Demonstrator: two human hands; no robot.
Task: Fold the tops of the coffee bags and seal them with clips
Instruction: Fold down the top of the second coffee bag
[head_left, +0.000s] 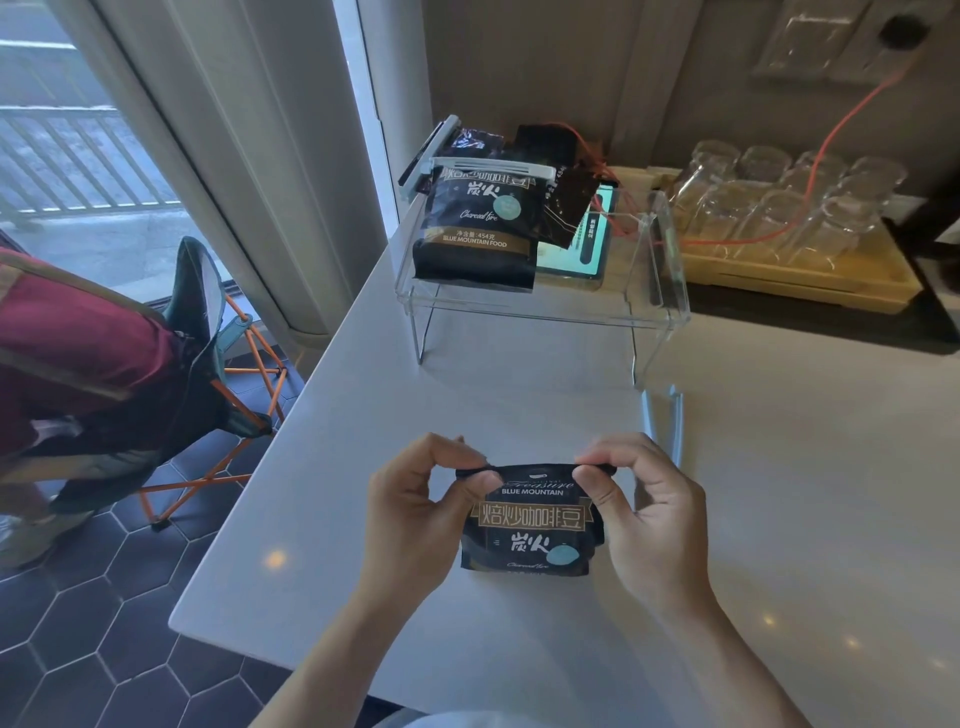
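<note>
A black coffee bag (530, 525) with gold lettering stands on the white counter in front of me. My left hand (415, 512) pinches the left end of its folded top edge. My right hand (647, 512) pinches the right end of the same edge. A pale blue clip (662, 421) lies on the counter just beyond my right hand. Farther back, a second black coffee bag (478, 228) rests on a clear acrylic shelf (545, 306) with a grey clip (491, 167) across its top. Another dark bag (467, 143) with a clip sits behind it.
A tablet (576, 244) lies on the acrylic shelf beside the bags. A wooden tray (800, 280) of upturned glasses stands at the back right, with an orange cable running over it. A folding chair (208, 332) stands on the floor to the left of the counter edge.
</note>
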